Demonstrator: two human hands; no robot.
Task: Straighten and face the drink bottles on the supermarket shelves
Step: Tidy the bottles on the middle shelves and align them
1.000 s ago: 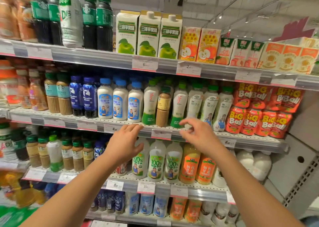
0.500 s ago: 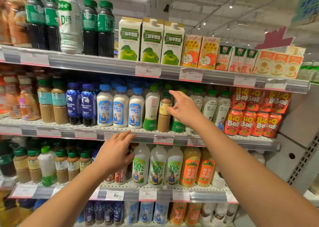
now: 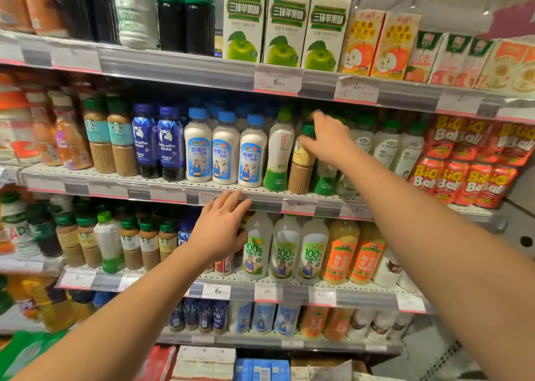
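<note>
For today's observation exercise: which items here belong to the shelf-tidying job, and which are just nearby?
Job:
right hand, at the latte bottle
if bottle beside it
coconut milk bottles
left hand, open by the shelf edge

Nearby:
apple cartons
Big Ball pouches
price tags

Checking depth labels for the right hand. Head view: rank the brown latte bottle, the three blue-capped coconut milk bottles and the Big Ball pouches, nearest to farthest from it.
1. Brown latte bottle, middle shelf: the right hand is at its green cap.
2. Blue-capped coconut milk bottles, same shelf, to the hand's left.
3. Big Ball pouches, far right end of that shelf.
</note>
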